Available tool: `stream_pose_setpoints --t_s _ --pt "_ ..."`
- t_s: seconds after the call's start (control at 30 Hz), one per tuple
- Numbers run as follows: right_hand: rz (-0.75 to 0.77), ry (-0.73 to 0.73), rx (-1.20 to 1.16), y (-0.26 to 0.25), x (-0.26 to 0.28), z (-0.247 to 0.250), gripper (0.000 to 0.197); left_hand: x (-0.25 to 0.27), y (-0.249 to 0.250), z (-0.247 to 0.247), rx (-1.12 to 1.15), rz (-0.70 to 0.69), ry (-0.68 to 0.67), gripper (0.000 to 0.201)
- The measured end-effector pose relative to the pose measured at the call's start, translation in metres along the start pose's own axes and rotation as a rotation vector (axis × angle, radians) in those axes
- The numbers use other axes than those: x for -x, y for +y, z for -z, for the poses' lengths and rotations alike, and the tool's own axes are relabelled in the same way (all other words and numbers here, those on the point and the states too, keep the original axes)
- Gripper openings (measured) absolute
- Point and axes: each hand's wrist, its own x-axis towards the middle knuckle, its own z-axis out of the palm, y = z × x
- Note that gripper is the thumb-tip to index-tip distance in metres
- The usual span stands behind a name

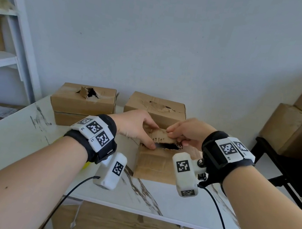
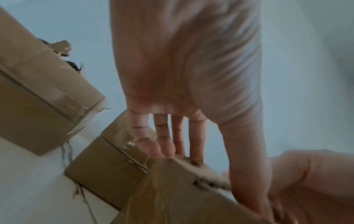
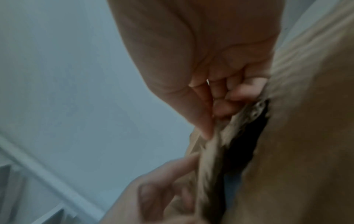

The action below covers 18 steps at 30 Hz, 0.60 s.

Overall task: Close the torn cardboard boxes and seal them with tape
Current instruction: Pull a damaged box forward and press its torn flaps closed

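While two other torn boxes [image 1: 83, 99] are sitting behind it on the table [image 1: 153, 197], the nearest box's [image 1: 155, 164] ragged flap [image 1: 162, 135] is being pinched by the left hand [image 1: 136, 126] and the right hand [image 1: 188, 132].

Hardly any readable text. The white wrist band on the left arm [image 1: 92, 132] carried black-and-white square code tags w/ tiny marks beside them, approx "L3" and "L1", too small to be sure. The white wrist band on the right arm [image 1: 234, 149] had the same kind of tags and a small mark approx "R1". The camera pods under both wrists showed code tags only, no letters. The boxes, bench and wall showed no legible print. Both wrist views were too blurred to read anything.
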Motion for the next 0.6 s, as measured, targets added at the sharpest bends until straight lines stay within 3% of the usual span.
stream_pose_setpoints --t_s 0.1,0.27,0.43,0.6 --pt "0.008 -0.02 -0.062 0.007 0.001 0.007 0.021 0.0 0.003 0.001 0.028 0.007 -0.003 0.057" --pt "0.027 0.003 -0.004 0.012 -0.002 0.01 0.026 -0.007 0.008 -0.006 0.157 0.022 0.087 0.024" --pt "0.033 0.059 0.161 0.017 0.001 0.014 0.013 -0.012 0.012 -0.009 0.151 0.052 0.148 0.019" --pt "0.045 0.064 0.2 0.015 0.004 0.013 0.017 -0.015 0.007 -0.01 0.156 0.16 0.218 0.016"
